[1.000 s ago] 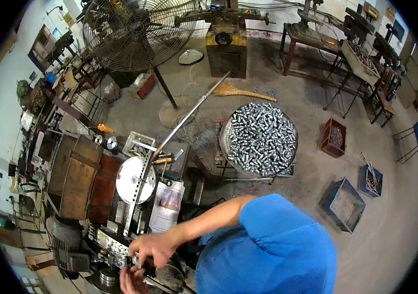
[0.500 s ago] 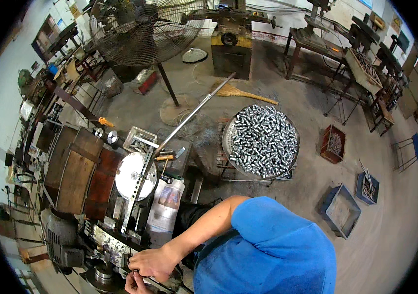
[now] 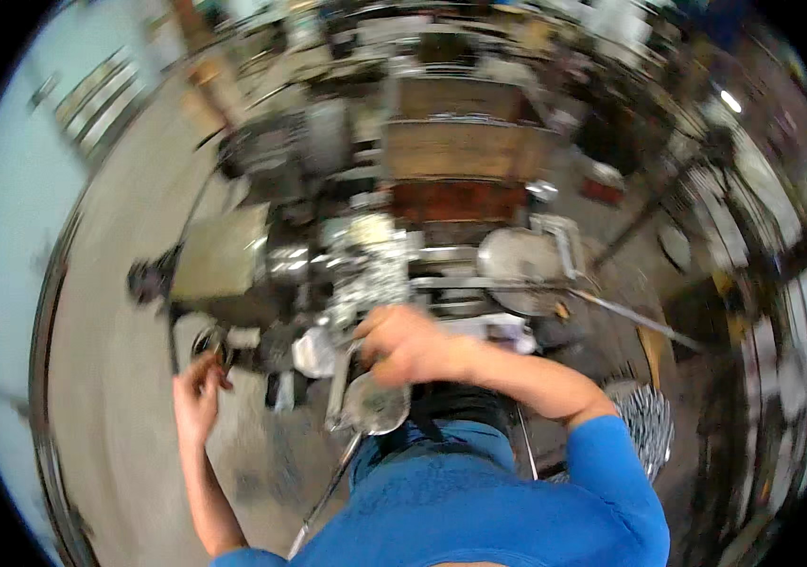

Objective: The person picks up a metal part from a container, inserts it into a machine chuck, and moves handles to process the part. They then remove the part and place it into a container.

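Observation:
My left hand [image 3: 197, 402] is raised at the left with its fingers bent toward the thumb. Its fingertips overlap the lower edge of a dark round wheel [image 3: 210, 344] at the end of a lathe-like machine; what they hold, if anything, I cannot make out. My right hand [image 3: 408, 348] reaches across my front to the machine's near side, fingers bent downward and smeared by motion. Below it lies a round, dull metal disc [image 3: 375, 404], beside an upright light-coloured bar [image 3: 338, 386]. A crumpled white cloth or paper [image 3: 314, 353] sits just left of the right hand.
A pale boxy machine housing [image 3: 221, 253] stands left of the shiny carriage [image 3: 365, 274]. Behind are a wooden-sided box [image 3: 460, 151] and a round metal plate [image 3: 521, 267]. Metal parts fill a pan [image 3: 644, 425] at the right. A long rod [image 3: 326, 506] slants beside me.
The view has swung left, bringing the machine in front of me. My hands, close together before, are now apart, the left one farther out to the left. Everything is blurred.

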Demonstrator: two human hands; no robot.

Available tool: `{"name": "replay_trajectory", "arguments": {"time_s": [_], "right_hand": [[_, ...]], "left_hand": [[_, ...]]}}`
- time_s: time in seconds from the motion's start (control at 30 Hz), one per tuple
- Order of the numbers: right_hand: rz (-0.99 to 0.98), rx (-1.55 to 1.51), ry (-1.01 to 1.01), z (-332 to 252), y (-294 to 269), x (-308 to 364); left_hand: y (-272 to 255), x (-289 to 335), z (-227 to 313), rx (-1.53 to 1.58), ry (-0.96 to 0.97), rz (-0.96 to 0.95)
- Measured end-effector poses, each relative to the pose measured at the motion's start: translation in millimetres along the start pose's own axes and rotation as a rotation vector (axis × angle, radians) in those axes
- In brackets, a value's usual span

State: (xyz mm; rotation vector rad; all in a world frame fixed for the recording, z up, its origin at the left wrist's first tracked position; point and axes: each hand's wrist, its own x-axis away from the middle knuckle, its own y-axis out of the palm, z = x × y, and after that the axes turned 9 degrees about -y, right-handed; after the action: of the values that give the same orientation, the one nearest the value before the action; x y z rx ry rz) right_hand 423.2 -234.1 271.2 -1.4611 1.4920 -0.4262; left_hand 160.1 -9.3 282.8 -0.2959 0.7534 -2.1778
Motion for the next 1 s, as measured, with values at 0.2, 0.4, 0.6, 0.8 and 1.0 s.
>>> {"name": "replay_trajectory", "arguments": {"time_s": [0.2, 0.4, 0.6, 0.8, 1.0], "right_hand": [[0.030, 0.337, -0.035, 62.4, -19.0, -85.5], [-0.316, 0.545, 0.229, 118.5, 36.0, -121.8], [-0.252, 0.404, 0.307, 117.8, 71.2, -157.5], [-0.043, 0.150, 0.452, 122.3, 72.0, -166.5], [-0.040, 0.176, 0.582, 94.0, 59.7, -180.9]], "left_hand": [[-110.0, 63.8, -98.2, -0.582, -0.228, 0.390], [-69.3, 68.2, -224.7, -0.401, -0.003, 0.155], [95.6, -29.0, -200.7, -0.541, -0.022, 0.043], [140.8, -57.1, -218.7, -0.578, -0.029, -0.078], [144.2, -63.2, -237.9, -0.590, -0.097, -0.096]]}}
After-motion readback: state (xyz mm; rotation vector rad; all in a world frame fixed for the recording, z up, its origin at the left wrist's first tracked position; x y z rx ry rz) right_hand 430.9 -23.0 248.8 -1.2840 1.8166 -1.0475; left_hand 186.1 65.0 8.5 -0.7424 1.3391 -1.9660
